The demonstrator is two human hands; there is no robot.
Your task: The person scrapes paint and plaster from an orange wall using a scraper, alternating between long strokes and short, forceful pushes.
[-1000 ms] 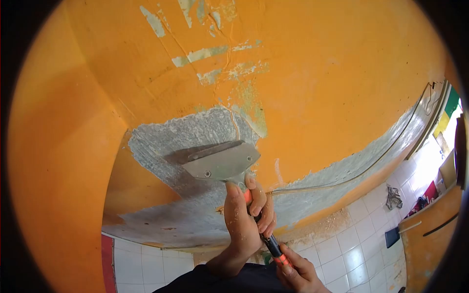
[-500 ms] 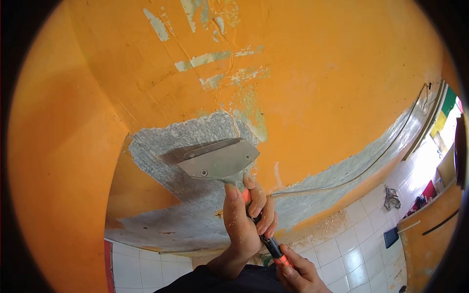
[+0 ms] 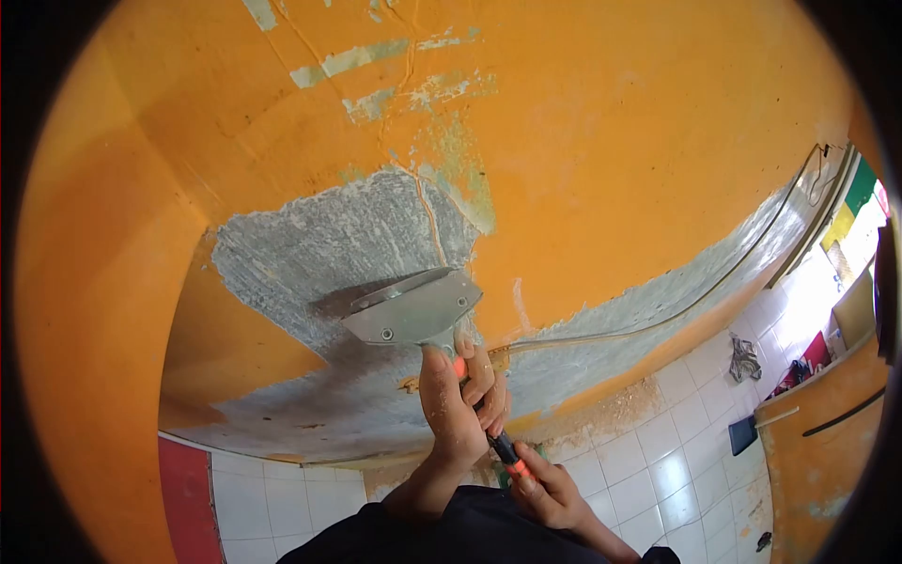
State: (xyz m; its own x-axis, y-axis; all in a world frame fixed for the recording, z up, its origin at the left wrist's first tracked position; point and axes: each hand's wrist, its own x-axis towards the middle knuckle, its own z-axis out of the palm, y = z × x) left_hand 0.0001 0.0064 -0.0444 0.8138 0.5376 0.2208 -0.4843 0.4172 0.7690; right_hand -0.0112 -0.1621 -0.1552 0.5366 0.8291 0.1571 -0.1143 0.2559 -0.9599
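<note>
A wide metal scraper (image 3: 413, 310) with a black and orange handle lies with its blade tilted against the bared grey patch (image 3: 329, 235) of the orange surface. Just below the blade, my left hand (image 3: 458, 404) wraps round the upper handle, thumb on the left side and fingers curled over from the right; pale dust clings to its skin. Lower down, my right hand (image 3: 550, 489) grips the orange end of the same handle. A ragged paint edge borders the grey patch, and a thin raised line runs down it towards the blade.
Flaked pale streaks (image 3: 366, 58) mark the orange paint above. A cable (image 3: 648, 329) runs along a grey strip to the right. White floor tiles (image 3: 672, 451) with scattered debris lie below. An orange cabinet-like piece (image 3: 827, 451) stands at right, a red panel (image 3: 188, 498) at lower left.
The scraper and both hands sit lower on the grey patch, which shows more of its surface above the blade. The whole view has shifted, the surface moving up and left.
</note>
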